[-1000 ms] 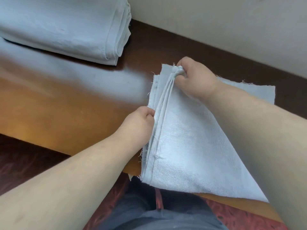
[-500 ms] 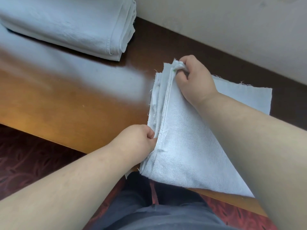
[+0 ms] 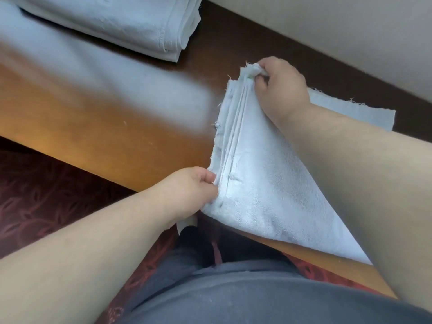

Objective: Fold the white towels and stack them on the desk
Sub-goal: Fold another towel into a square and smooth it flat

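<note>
A white towel (image 3: 264,183) lies folded on the wooden desk (image 3: 98,127), its layered edges facing left and its near corner hanging over the desk's front edge. My right hand (image 3: 280,87) pinches the far left corner of the layers. My left hand (image 3: 191,190) pinches the same edge at the near end, by the desk's front. My right forearm crosses over the towel and hides much of its right side. A stack of folded white towels (image 3: 121,22) rests at the far left of the desk.
A light wall (image 3: 339,38) runs along the back of the desk. Dark red patterned carpet (image 3: 46,195) lies below the front edge. My grey-clad lap (image 3: 233,291) sits close against the desk.
My left hand has slid along the towel's left edge toward me, to the near corner. My right hand has kept its pinch on the far corner.
</note>
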Motion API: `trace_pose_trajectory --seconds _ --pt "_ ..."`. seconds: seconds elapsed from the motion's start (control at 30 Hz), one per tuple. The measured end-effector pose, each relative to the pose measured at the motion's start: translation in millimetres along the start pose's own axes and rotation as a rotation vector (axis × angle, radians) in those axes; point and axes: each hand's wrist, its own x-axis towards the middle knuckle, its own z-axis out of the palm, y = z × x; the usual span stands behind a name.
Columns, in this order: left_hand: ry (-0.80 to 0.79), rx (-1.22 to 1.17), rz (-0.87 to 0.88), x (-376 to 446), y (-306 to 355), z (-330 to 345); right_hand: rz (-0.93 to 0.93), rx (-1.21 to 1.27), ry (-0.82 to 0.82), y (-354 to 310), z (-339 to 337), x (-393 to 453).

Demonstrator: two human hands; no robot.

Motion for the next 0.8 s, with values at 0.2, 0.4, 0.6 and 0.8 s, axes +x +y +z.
trace_pose_trajectory --seconds 0.2,0.4,0.6,0.8 --pt "0.231 0.148 0.074 30.8 15.7 -13.0 0.155 -0.038 0.03 11.8 -3.9 15.9" --pt "0.118 0.081 -0.001 26.9 6.0 -14.5 0.131 -0.082 0.01 11.1 -1.5 20.0" --pt "0.069 0.149 -0.027 18.6 8.1 -17.3 0.155 -0.019 0.097 14.3 -0.9 23.2" --pt "0.167 0.12 0.008 19.9 -2.5 -14.2 0.135 -0.089 0.034 13.9 10.8 28.3"
